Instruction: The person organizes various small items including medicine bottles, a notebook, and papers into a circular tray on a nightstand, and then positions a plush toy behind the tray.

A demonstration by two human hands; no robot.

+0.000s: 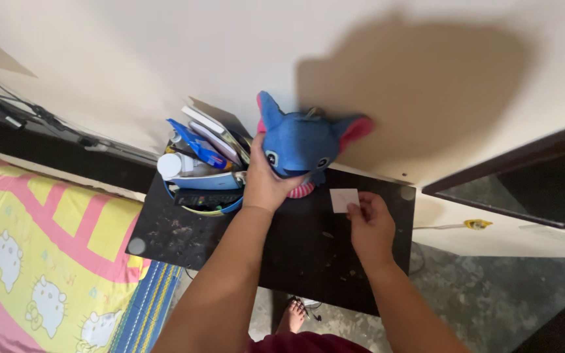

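Head view, looking down. The left hand [264, 183] is gripping a blue plush toy [305, 145] at its lower left side, fingers curled around the body. The toy is standing upright at the 12 o'clock edge of a small black table [308, 261], with its back touching the pale wall [165, 59]; its pink-lined ears are spreading toward 10 and 3 o'clock.

The right hand [371, 225] is pinching a small white card [344, 199] between thumb and fingertips — the card is lying flat on the tabletop, just beside the toy at its 4 o'clock.

At 9 o'clock from the toy, a blue-rimmed basket [220, 199] is sitting on the table, touching the left hand; it is holding a white bottle [179, 165], thin books [214, 134] and a dark remote control [207, 198].

A yellow and pink patterned bedsheet [40, 255] is lying at 8 o'clock of the table. A dark cabinet [531, 183] is showing at 3 o'clock. A bare foot [292, 317] is resting on the grey floor [492, 294] under the table's 6 o'clock edge.
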